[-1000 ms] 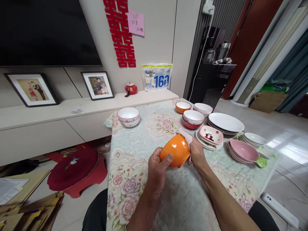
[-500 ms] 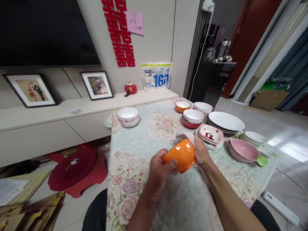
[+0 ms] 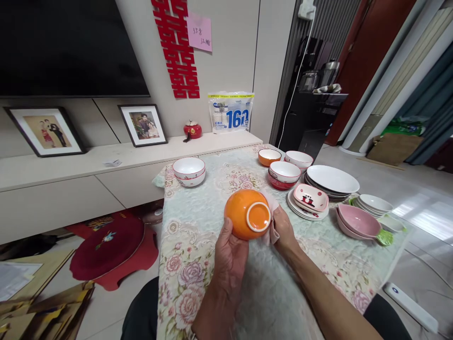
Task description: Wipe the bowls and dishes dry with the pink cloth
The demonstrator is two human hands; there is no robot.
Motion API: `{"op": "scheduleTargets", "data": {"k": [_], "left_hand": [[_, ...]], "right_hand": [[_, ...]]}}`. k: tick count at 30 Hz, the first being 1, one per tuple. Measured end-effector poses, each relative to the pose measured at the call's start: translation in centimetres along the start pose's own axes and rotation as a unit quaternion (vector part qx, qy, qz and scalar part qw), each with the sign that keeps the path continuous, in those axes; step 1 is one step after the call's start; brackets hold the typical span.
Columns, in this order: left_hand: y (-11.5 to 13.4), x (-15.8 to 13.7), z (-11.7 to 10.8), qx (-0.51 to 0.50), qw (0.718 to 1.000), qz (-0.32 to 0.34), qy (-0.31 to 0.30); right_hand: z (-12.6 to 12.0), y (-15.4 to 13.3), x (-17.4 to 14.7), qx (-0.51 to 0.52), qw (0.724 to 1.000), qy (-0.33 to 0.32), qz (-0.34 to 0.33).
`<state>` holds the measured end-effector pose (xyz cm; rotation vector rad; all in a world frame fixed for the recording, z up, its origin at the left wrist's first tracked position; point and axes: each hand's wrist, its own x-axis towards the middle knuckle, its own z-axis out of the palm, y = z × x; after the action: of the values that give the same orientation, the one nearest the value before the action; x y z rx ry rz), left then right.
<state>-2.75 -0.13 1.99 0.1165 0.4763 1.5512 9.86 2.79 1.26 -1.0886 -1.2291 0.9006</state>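
An orange bowl (image 3: pixel 238 213) is held up over the table, tipped so that its white-ringed base faces me. My left hand (image 3: pixel 230 245) grips it from the lower left, thumb on the outside wall. At the bowl's right side my right hand (image 3: pixel 284 231) is closed on a pale pink cloth (image 3: pixel 272 208), which presses against the bowl. Part of the cloth is hidden behind the bowl. Beyond my right hand sits a small square dish (image 3: pixel 310 197) with a cartoon cat, stacked on white plates (image 3: pixel 297 211).
The floral tablecloth (image 3: pixel 191 217) covers the table. Two stacked white bowls (image 3: pixel 189 171) stand at the far left. On the right are more bowls (image 3: pixel 285 171), large plates (image 3: pixel 332 178) and pink leaf-shaped dishes (image 3: pixel 359 220). A red stool (image 3: pixel 109 245) stands left of the table.
The orange bowl has moved left and turned, so its base now faces me. My left hand has shifted under it; my right hand with the cloth has moved slightly left.
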Motion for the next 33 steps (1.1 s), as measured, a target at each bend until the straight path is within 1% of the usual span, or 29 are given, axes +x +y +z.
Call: {"op": "scheduleTargets", "data": {"k": [1,3,5,7,10,12,13,15,18,21,23,25,27,29,31,33], "left_hand": [[0.1,0.1,0.1,-0.008,1.0,0.001,0.005],[0.3,0.2,0.4,-0.023,1.0,-0.006,0.004],[0.5,0.2,0.5,-0.041,0.999,-0.02,-0.003],[0.5,0.2,0.5,-0.054,0.998,-0.033,0.003],[0.3,0.3,0.3,-0.047,0.998,-0.036,0.018],[-0.1,0.2,0.1,-0.031,0.999,-0.025,0.009],[-0.3,0.2,0.0,-0.021,1.0,-0.018,-0.002],[-0.5,0.2,-0.2,0.001,1.0,0.004,-0.023],[-0.5,0.4,-0.4,0.027,0.999,0.028,-0.029],[0.0,0.7,-0.8,0.029,0.999,0.038,-0.006],[0.1,0.9,-0.9,0.023,0.999,0.033,0.004],[0.0,0.8,-1.0,0.023,1.0,0.015,-0.007],[-0.4,0.6,-0.9,0.035,0.999,-0.002,-0.031],[-0.8,0.2,-0.7,0.052,0.997,-0.002,-0.051],[-0.9,0.0,-0.6,0.063,0.996,0.007,-0.056],[-0.7,0.1,-0.6,0.063,0.997,0.02,-0.047]], "right_hand": [[0.2,-0.2,-0.2,-0.015,1.0,-0.003,-0.021],[0.6,-0.4,-0.5,-0.06,0.995,-0.013,-0.084],[1.0,-0.5,-0.9,-0.11,0.982,-0.023,-0.151],[1.3,-0.7,-1.3,-0.167,0.962,-0.026,-0.215],[1.3,-1.1,-1.4,-0.251,0.919,-0.005,-0.304],[0.8,-1.3,-1.1,-0.279,0.899,0.024,-0.335],[0.5,-1.4,-0.9,-0.283,0.897,0.036,-0.339],[-0.3,-1.2,-0.3,-0.282,0.899,0.051,-0.33],[-0.9,-0.9,0.1,-0.29,0.909,0.045,-0.296],[-0.4,-1.1,-0.4,-0.297,0.915,-0.004,-0.273],[0.2,-1.7,-0.8,-0.276,0.916,-0.043,-0.287],[0.6,-2.3,-0.9,-0.244,0.914,-0.061,-0.317],[0.4,-2.6,-0.7,-0.228,0.91,-0.043,-0.343],[-0.1,-2.3,-0.2,-0.243,0.905,0.004,-0.35],[-0.6,-1.8,0.1,-0.276,0.9,0.055,-0.333],[-0.8,-1.2,0.2,-0.307,0.9,0.076,-0.301]]}}
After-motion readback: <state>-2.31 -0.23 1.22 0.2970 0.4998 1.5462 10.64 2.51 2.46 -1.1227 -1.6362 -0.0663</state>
